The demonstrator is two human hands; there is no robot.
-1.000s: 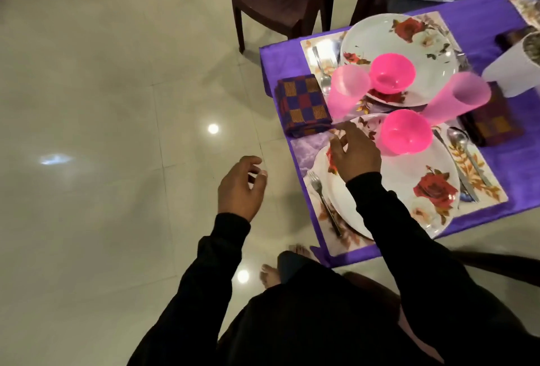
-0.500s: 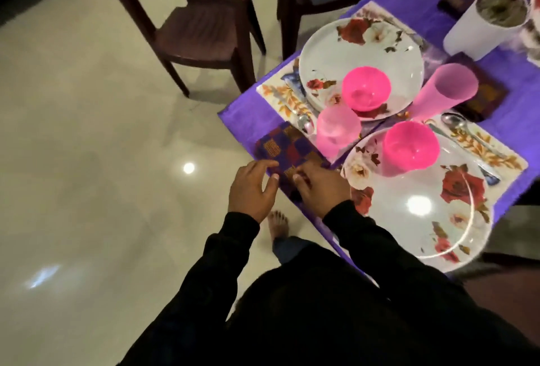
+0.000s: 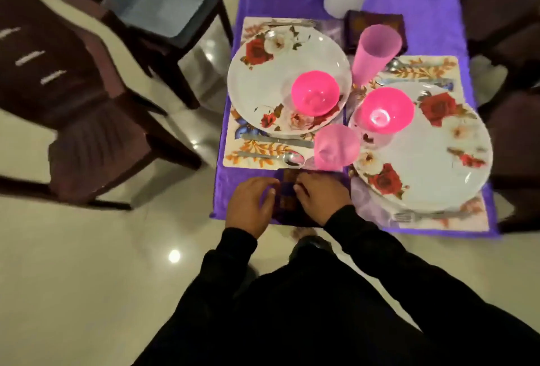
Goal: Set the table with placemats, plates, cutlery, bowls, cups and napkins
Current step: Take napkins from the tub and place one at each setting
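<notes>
Both hands lie on a dark checked folded cloth napkin [image 3: 287, 200] at the near corner of the purple-covered worktop [image 3: 263, 0]. The left hand [image 3: 250, 205] rests at the napkin's left edge with fingers bent over it; the right hand [image 3: 321, 194] covers its right part, fingers curled onto the cloth. Whether either grip actually pinches the napkin or only presses it cannot be told, as the frame is blurred.

Just beyond the napkin a translucent pink plastic cup [image 3: 336, 148] stands between two floral placemats. The left placemat [image 3: 251, 155] carries a white rose-patterned plate [image 3: 263, 85] with a bright pink plastic bowl [image 3: 315, 94] on it, and a knife [image 3: 277, 140] and spoon [image 3: 271, 156] beside it. A second rose plate [image 3: 432, 161] lies to the right, close to the right hand. Dark brown chairs [image 3: 96, 137] stand at the left; one holds a grey plastic bin [image 3: 163, 0].
</notes>
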